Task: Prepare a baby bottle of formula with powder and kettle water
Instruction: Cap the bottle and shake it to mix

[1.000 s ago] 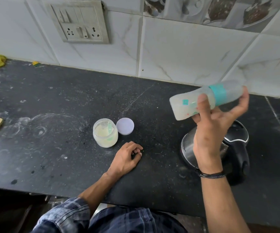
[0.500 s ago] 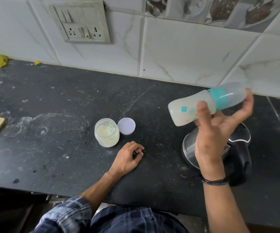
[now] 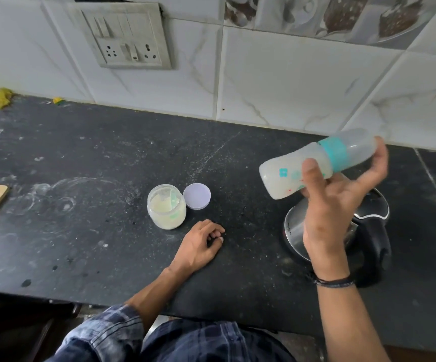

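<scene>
The bottle is held in the right hand, gripped round its middle. Its long axis lies almost level, base left of the grip, cap right. The left hand is rested apart, loosely curled, empty.

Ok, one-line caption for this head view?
Right hand holds the capped baby bottle tilted above the kettle; left hand rests by the open powder jar.
</scene>
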The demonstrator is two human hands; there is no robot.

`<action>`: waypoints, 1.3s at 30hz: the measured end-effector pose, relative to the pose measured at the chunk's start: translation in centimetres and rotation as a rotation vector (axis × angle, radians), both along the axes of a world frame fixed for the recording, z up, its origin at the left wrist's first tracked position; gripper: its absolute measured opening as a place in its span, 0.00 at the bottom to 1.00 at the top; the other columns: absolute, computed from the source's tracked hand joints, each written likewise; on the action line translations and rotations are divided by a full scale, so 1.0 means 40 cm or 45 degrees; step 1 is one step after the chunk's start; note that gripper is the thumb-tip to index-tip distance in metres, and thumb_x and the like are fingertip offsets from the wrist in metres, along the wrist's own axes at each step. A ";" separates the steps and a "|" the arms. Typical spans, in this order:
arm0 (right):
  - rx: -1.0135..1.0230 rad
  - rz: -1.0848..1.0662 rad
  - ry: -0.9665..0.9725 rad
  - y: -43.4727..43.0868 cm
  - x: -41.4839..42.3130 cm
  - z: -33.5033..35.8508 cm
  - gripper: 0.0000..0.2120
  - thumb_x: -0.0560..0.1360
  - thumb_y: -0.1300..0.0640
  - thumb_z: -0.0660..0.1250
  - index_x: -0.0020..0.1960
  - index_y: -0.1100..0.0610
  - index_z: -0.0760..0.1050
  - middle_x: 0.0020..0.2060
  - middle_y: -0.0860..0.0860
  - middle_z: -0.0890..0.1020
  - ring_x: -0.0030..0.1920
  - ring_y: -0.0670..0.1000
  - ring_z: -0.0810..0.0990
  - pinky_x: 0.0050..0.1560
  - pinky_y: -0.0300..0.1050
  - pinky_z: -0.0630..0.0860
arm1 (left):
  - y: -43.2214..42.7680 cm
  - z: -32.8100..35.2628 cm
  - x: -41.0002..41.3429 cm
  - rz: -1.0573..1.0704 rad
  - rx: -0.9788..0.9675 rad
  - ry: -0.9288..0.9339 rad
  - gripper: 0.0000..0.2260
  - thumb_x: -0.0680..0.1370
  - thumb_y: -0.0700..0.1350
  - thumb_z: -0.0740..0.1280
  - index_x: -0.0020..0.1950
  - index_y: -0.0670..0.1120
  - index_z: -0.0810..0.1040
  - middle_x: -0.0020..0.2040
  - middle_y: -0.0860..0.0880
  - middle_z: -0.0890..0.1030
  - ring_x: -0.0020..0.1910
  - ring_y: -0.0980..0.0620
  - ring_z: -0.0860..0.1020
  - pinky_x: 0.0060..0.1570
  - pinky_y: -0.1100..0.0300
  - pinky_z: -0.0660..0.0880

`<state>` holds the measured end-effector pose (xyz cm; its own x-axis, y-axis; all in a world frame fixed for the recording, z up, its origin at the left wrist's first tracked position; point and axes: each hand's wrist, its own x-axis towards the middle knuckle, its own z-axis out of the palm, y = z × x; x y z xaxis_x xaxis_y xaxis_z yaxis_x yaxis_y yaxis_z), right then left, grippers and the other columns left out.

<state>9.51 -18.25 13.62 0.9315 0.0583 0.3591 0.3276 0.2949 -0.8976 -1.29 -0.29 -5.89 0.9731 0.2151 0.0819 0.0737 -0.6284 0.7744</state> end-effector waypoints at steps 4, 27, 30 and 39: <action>-0.176 0.121 0.040 0.006 0.012 0.000 0.42 0.73 0.64 0.79 0.76 0.46 0.58 0.65 0.54 0.81 0.56 0.53 0.86 0.55 0.49 0.84 | 0.000 -0.001 0.001 0.005 0.006 0.003 0.07 0.78 0.40 0.71 0.55 0.47 0.83 0.46 0.55 0.79 0.47 0.56 0.76 0.49 0.64 0.74; -0.013 0.013 -0.022 0.033 0.008 -0.026 0.41 0.75 0.64 0.78 0.76 0.47 0.56 0.70 0.47 0.75 0.61 0.52 0.84 0.56 0.47 0.83 | 0.000 -0.011 0.004 0.023 0.001 -0.008 0.07 0.78 0.40 0.70 0.54 0.48 0.83 0.45 0.55 0.79 0.46 0.55 0.76 0.49 0.59 0.76; -0.012 0.037 -0.084 0.034 -0.009 -0.033 0.41 0.75 0.68 0.77 0.76 0.47 0.56 0.66 0.38 0.79 0.60 0.51 0.84 0.55 0.43 0.82 | 0.001 -0.011 0.003 0.001 0.003 -0.005 0.07 0.78 0.40 0.70 0.54 0.48 0.83 0.45 0.55 0.78 0.46 0.56 0.76 0.49 0.60 0.75; 0.076 0.025 -0.077 0.039 -0.003 -0.017 0.41 0.75 0.63 0.79 0.75 0.46 0.56 0.71 0.53 0.75 0.60 0.53 0.83 0.56 0.49 0.83 | 0.002 -0.017 0.003 0.006 0.002 -0.006 0.07 0.78 0.41 0.70 0.54 0.48 0.83 0.45 0.56 0.79 0.46 0.56 0.76 0.49 0.62 0.75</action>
